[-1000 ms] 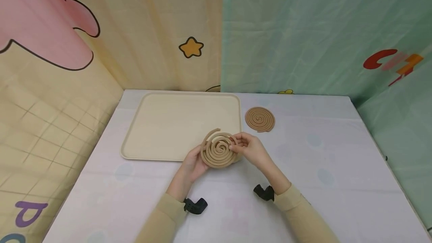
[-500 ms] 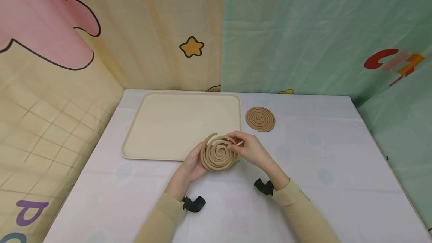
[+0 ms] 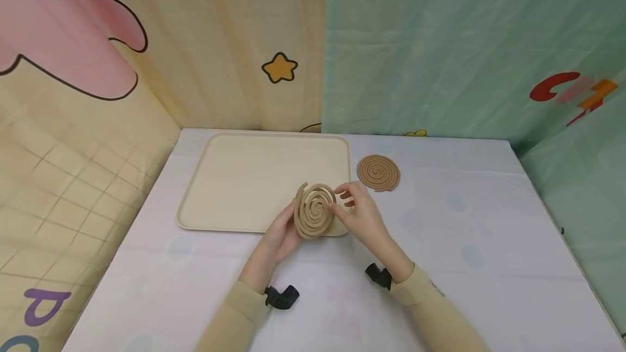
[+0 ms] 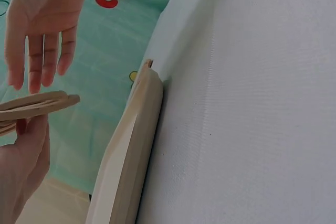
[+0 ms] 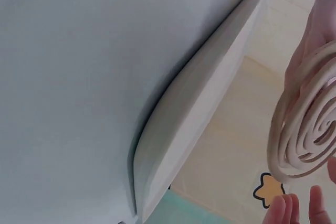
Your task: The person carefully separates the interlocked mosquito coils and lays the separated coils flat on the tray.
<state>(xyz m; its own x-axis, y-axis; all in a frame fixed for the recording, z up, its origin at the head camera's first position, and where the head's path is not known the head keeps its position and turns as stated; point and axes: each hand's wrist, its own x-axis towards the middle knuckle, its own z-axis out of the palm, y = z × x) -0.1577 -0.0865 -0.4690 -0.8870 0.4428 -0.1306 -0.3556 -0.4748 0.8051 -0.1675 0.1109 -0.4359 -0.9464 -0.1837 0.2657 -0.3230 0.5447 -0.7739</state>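
Observation:
A tan mosquito coil (image 3: 313,213) is held tilted over the front right edge of the beige tray (image 3: 244,229). My left hand (image 3: 282,239) grips it from the left, fingers behind it and partly hidden. Gaps show between its upper loops, and its loose outer end points up. Edge-on in the left wrist view, the coil (image 4: 37,107) shows uneven layers. My right hand (image 3: 363,216) is at the coil's right side, thumb tip right at the rim and fingers spread apart. In the right wrist view, those fingertips (image 5: 283,209) appear below the coil (image 5: 294,129).
A darker brown coil (image 3: 379,173) lies flat on the white-covered table (image 3: 455,232), just right of the tray. Printed curtains (image 3: 420,48) hang behind the table and along its sides. Each wrist carries a black camera mount (image 3: 282,297).
The coil has tilted more upright and risen slightly in my left hand. My right fingers have come off its upper right loops and spread, leaving the thumb tip at the rim.

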